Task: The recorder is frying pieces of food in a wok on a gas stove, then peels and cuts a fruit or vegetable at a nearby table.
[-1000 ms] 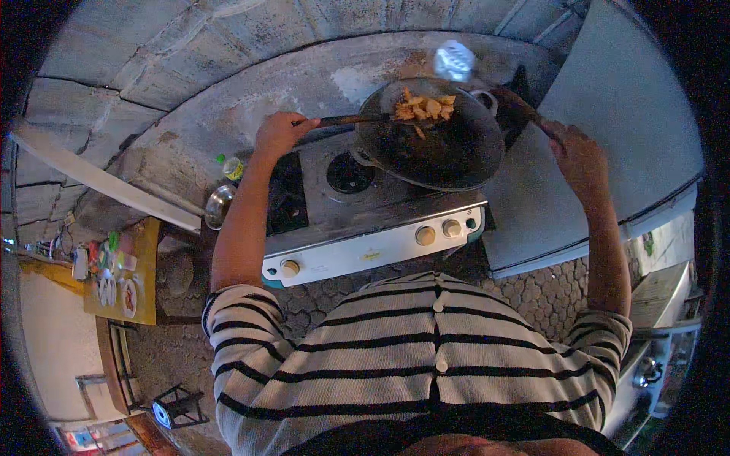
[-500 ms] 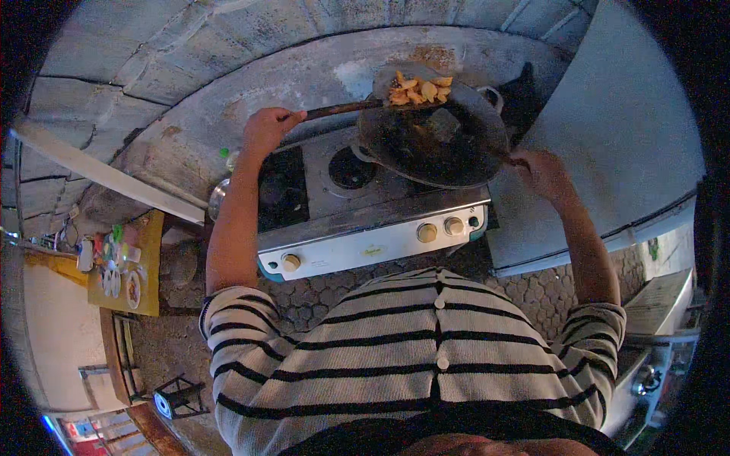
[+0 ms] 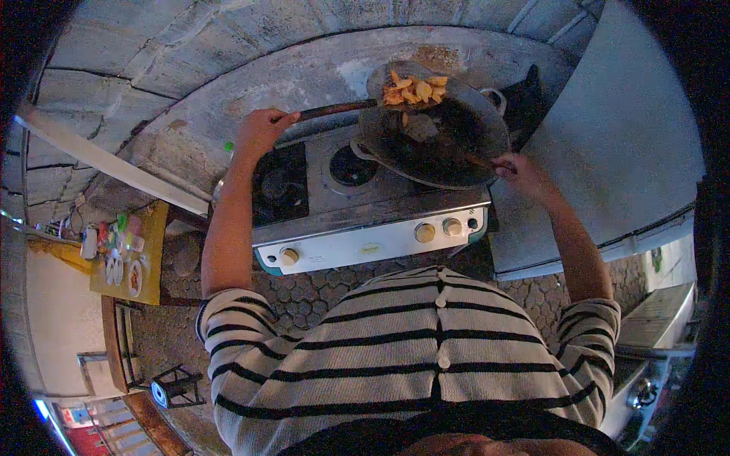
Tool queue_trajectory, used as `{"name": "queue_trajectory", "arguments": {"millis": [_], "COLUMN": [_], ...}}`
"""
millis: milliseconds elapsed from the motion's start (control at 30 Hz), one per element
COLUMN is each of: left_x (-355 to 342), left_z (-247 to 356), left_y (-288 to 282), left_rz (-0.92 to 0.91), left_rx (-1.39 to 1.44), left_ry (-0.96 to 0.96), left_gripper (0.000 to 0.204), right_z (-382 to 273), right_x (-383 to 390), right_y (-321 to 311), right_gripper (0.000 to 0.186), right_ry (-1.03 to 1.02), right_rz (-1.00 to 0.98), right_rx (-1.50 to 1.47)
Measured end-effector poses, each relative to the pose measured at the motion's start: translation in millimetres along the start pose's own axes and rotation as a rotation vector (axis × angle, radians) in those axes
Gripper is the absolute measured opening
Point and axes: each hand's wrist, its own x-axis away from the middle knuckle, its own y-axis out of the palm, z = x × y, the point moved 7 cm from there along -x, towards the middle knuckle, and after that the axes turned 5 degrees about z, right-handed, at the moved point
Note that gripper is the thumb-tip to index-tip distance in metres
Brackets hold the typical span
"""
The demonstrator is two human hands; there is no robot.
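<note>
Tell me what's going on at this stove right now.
A person in a striped top stands at a two-burner gas stove. The left hand grips the long handle of a dark wok, holding it tilted above the right burner. The right hand works a utensil at the wok's near edge. Orange-yellow food pieces sit bunched at the far rim.

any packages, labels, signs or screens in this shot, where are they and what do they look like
Small badge: middle of the stove's white front panel, between the knobs; a little oval, dark on white.
Small packets and bottles: on the yellow side table at far left; mixed red, green and white, too small to tell apart.
Red and blue sign: bottom left corner, a flat bright panel, blurred.
No screens show.
</note>
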Motion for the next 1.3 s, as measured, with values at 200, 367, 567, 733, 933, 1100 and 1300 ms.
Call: {"name": "queue_trajectory", "arguments": {"millis": [200, 367, 567, 733, 933, 1100, 1300], "left_x": [8, 9, 15, 18, 14, 35, 42], "left_z": [8, 0, 0, 12, 9, 15, 4], "left_y": [-14, -14, -28, -26, 12, 10, 6], "left_rz": [0.111, 0.091, 0.176, 0.156, 0.015, 0.093, 0.084], "left_rx": [0.02, -0.004, -0.03, -0.109, -0.102, -0.214, -0.059], "left_ry": [0.05, -0.005, 0.007, 0.023, -0.056, 0.014, -0.02], "left_gripper": [0.05, 0.052, 0.052, 0.05, 0.046, 0.047, 0.05], "right_z": [-6, -3, 3, -9, -55, -64, -9], "right_x": [-10, 5, 41, 53, 43, 49, 37], "right_y": [-3, -32, -101, -151, -166, -169, -124], "right_gripper": [0.027, 0.028, 0.026, 0.028, 0.024, 0.025, 0.024], "right_ry": [0.016, -0.031, -0.017, 0.097, -0.126, -0.024, -0.046], "right_rz": [0.035, 0.094, 0.198, 0.194, 0.257, 0.236, 0.186], "right_rx": [0.007, 0.116, 0.163, 0.253, 0.313, 0.514, 0.658]}}
